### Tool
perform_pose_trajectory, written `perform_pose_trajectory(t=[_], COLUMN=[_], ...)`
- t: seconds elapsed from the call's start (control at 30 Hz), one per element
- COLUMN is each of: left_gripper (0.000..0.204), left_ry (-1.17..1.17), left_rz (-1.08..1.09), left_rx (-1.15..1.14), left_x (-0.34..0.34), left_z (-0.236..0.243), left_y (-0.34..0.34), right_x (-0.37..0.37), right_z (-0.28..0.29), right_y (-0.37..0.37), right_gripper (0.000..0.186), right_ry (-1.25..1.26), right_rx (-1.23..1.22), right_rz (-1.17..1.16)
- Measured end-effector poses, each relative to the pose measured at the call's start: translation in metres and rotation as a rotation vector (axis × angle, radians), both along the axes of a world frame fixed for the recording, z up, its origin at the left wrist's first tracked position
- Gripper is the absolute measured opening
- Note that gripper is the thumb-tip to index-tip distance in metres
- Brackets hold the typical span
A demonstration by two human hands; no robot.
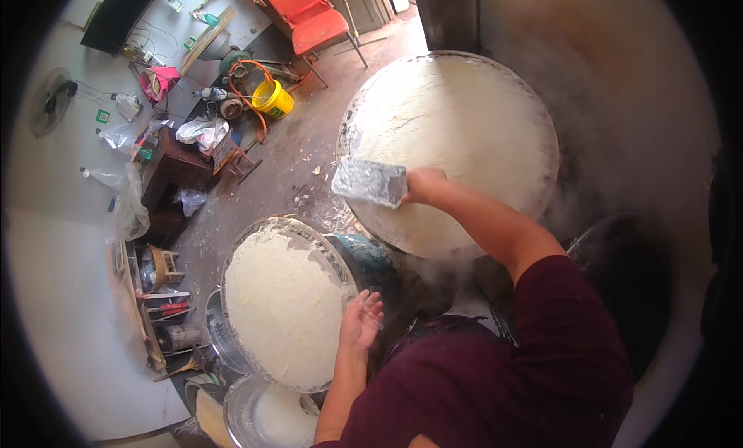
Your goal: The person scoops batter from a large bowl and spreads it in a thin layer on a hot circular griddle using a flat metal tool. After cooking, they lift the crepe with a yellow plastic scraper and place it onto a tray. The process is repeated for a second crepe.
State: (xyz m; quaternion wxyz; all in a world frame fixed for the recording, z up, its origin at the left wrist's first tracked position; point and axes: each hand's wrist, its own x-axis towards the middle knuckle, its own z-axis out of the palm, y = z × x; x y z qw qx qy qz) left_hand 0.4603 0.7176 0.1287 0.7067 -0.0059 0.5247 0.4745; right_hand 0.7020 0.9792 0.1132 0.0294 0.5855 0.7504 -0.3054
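In my right hand (426, 186) is a box-shaped, silvery metal scoop (368, 181) smeared with pale residue. Its far end extends left over the rim of a large round pan (464, 131) filled with a pale, doughy mass. My left hand (362, 319) has its fingers slightly curled and apart, and nothing is in it. It hovers at the right edge of a smaller round container (286, 305), which is also full of a pale mass. Whether the left hand touches that container's rim, I cannot tell.
Steam rises near the dark round opening (623, 285) at right. A tub of white stuff (279, 417) stands at lower left. Farther off are a yellow bucket (272, 99), an orange hose (259, 127), a red chair (307, 18) and a dark wooden cabinet (176, 169).
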Motion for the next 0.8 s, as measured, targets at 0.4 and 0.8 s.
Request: perform_pose_trajectory(t=[0.4, 0.8], left_gripper=[0.033, 0.033], left_ry=[-0.188, -0.069], left_rz=[0.038, 0.181], left_rx=[-0.004, 0.019], left_x=[-0.053, -0.048], left_z=[-0.038, -0.022], left_y=[-0.141, -0.117], right_x=[0.009, 0.056], right_z=[-0.004, -0.016], right_y=[-0.245, -0.075], right_gripper=[0.024, 0.043], right_ry=[0.888, 0.758], right_rx=[-0.749, -0.302], right_rz=[-0.518, -0.869])
